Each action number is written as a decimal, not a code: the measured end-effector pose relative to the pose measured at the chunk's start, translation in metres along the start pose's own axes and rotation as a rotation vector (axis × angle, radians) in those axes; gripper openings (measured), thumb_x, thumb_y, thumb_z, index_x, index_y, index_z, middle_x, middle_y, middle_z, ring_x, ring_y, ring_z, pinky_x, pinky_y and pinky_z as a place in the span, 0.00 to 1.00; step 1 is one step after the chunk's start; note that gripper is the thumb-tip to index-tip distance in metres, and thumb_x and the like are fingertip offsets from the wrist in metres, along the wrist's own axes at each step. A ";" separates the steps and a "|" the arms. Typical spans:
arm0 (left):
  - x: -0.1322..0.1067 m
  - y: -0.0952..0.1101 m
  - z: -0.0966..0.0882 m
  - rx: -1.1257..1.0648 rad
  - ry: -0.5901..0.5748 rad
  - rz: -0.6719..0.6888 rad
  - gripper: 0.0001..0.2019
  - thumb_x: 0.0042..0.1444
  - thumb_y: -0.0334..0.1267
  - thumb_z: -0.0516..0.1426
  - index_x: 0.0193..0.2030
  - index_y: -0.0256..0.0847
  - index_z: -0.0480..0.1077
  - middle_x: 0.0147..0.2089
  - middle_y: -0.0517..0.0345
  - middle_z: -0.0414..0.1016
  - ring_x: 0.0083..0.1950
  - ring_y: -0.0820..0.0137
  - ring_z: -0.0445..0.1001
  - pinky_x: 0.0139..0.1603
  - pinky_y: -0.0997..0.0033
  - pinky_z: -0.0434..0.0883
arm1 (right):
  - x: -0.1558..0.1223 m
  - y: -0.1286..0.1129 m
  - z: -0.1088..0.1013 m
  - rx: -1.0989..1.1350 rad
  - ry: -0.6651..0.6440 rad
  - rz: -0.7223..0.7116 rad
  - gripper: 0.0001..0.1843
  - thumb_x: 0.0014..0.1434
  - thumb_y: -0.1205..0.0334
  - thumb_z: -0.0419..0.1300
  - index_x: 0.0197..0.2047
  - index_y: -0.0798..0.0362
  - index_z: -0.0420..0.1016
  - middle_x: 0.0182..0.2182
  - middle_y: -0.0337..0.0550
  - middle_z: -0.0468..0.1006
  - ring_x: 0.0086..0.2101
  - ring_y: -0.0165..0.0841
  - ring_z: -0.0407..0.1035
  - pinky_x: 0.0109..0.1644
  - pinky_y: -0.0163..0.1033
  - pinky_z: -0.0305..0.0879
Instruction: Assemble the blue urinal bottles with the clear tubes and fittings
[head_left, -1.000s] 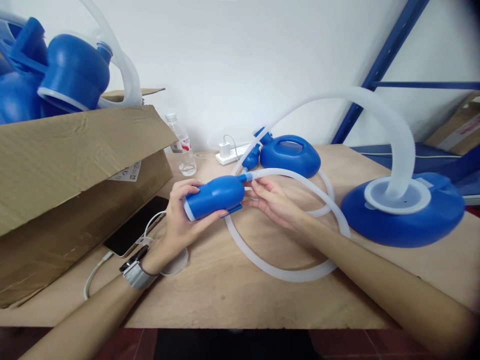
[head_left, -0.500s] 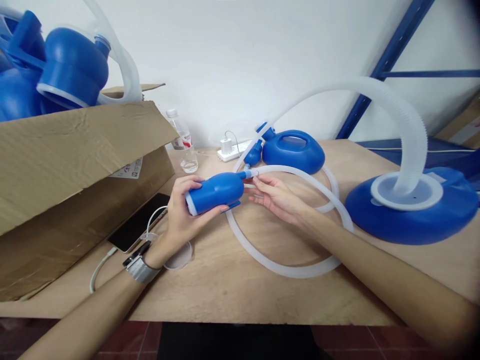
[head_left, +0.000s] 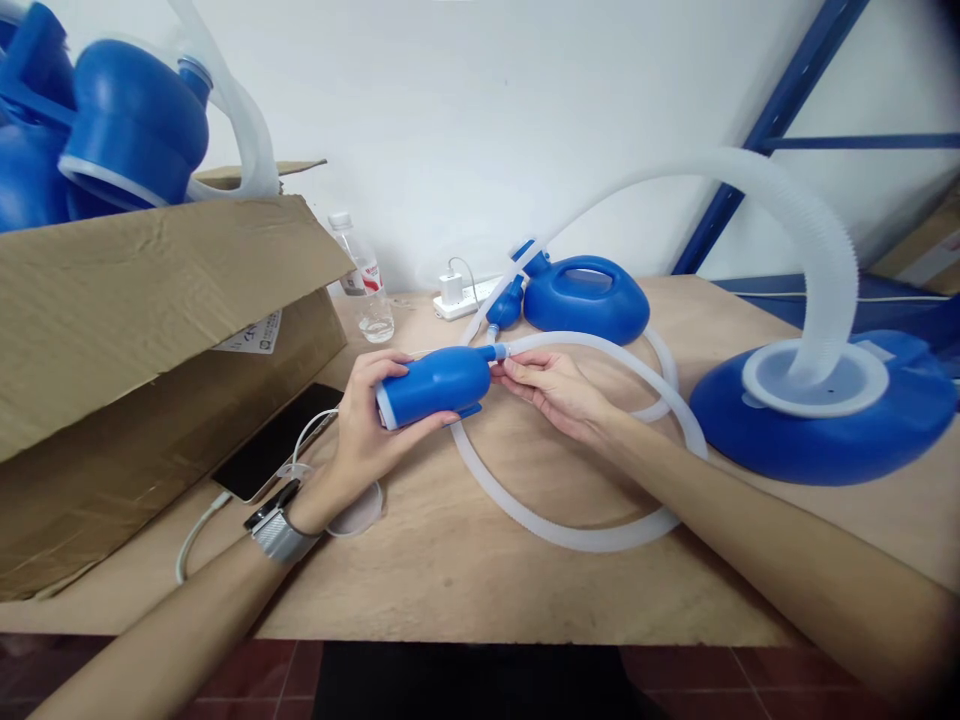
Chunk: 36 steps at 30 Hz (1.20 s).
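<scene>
A blue plastic urinal funnel (head_left: 436, 386) with a pale rim lies on its side in my left hand (head_left: 375, 410), whose fingers and thumb wrap around its wide end. Its narrow neck points right and joins a translucent corrugated hose (head_left: 577, 338). Just below that joint, the fingertips of my right hand (head_left: 551, 388) are pinched together. Whatever they hold is too small or hidden to make out. From the joint the hose curls in a loop on the wooden table (head_left: 442, 580).
A cardboard box (head_left: 172, 260) of blue urinal parts stands at left, beside a phone (head_left: 277, 440) with a cable. Behind are a water bottle (head_left: 366, 285), a power strip (head_left: 457, 305) and a blue urinal bottle (head_left: 589, 305). Another blue container (head_left: 795, 450) with a hose sits right.
My right fingertips have drawn together and come up closer beneath the joint of neck and hose. My left hand keeps its hold on the urinal funnel. The view has shifted slightly.
</scene>
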<state>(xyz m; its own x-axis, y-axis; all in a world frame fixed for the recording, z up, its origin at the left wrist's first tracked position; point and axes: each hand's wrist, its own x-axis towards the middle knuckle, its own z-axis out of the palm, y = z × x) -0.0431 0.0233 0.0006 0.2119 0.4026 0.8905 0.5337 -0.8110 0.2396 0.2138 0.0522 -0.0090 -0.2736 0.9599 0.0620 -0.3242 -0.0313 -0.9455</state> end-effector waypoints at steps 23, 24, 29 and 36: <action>0.002 0.000 -0.006 -0.010 -0.117 0.147 0.31 0.54 0.51 0.72 0.57 0.48 0.62 0.54 0.51 0.73 0.53 0.59 0.77 0.53 0.54 0.77 | -0.006 -0.017 -0.002 -0.052 -0.193 0.151 0.09 0.56 0.56 0.75 0.36 0.52 0.86 0.37 0.44 0.85 0.44 0.36 0.79 0.62 0.45 0.73; 0.002 0.000 -0.006 -0.006 -0.112 0.145 0.30 0.55 0.51 0.71 0.57 0.48 0.62 0.54 0.51 0.73 0.53 0.59 0.77 0.53 0.54 0.77 | -0.007 -0.017 -0.002 -0.051 -0.182 0.147 0.09 0.57 0.56 0.74 0.37 0.52 0.86 0.38 0.45 0.85 0.45 0.36 0.79 0.62 0.44 0.73; 0.002 0.001 -0.003 0.006 -0.061 0.094 0.31 0.55 0.52 0.71 0.58 0.47 0.62 0.54 0.51 0.73 0.54 0.59 0.76 0.55 0.52 0.75 | -0.009 -0.013 -0.001 -0.069 -0.120 0.182 0.15 0.60 0.49 0.73 0.45 0.47 0.83 0.47 0.44 0.84 0.50 0.37 0.79 0.59 0.42 0.75; 0.007 0.002 -0.003 0.049 -0.096 -0.046 0.29 0.57 0.52 0.69 0.58 0.45 0.64 0.52 0.51 0.70 0.55 0.59 0.74 0.55 0.54 0.75 | -0.015 -0.025 0.002 -0.388 -0.262 0.117 0.19 0.61 0.42 0.69 0.43 0.50 0.82 0.41 0.46 0.85 0.40 0.38 0.80 0.42 0.42 0.76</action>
<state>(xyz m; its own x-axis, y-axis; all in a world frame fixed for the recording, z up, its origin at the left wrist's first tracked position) -0.0427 0.0234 0.0082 0.2628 0.4793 0.8374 0.5832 -0.7703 0.2579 0.2241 0.0385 0.0140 -0.5234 0.8518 -0.0202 0.0701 0.0195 -0.9973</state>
